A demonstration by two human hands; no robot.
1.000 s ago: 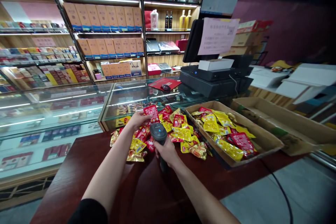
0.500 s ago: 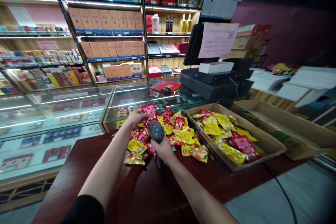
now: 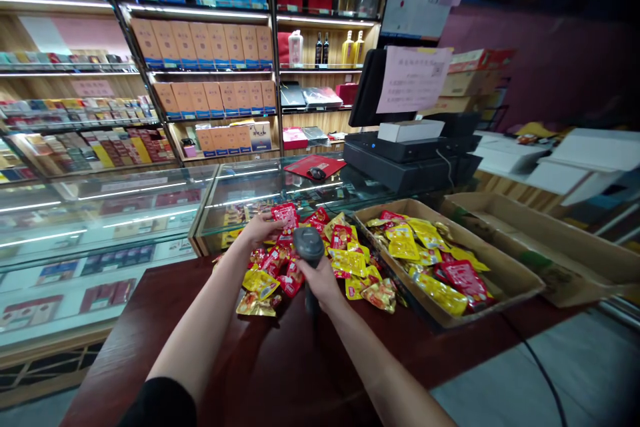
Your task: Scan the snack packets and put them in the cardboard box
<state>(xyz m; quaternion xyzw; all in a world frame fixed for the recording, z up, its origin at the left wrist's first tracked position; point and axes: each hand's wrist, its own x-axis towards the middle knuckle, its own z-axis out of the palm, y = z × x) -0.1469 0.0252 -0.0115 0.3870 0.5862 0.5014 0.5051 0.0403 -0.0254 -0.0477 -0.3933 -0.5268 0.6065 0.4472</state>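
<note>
My left hand pinches a red snack packet by its left side, above the pile. In my right hand is a dark handheld scanner, gripped by its handle, its head just right of the red packet. Red, yellow and gold packets lie heaped on the dark red table around and beyond both hands. Right of the heap, an open cardboard box holds more yellow and red packets.
Another cardboard tray sits at the right. Behind are a glass counter, a red mat with a mouse, and a monitor on a black base. A black cable hangs at the lower right.
My right hand and the scanner have moved slightly right and up, away from the red packet. The scanner's blue light no longer shows. My left hand has barely moved.
</note>
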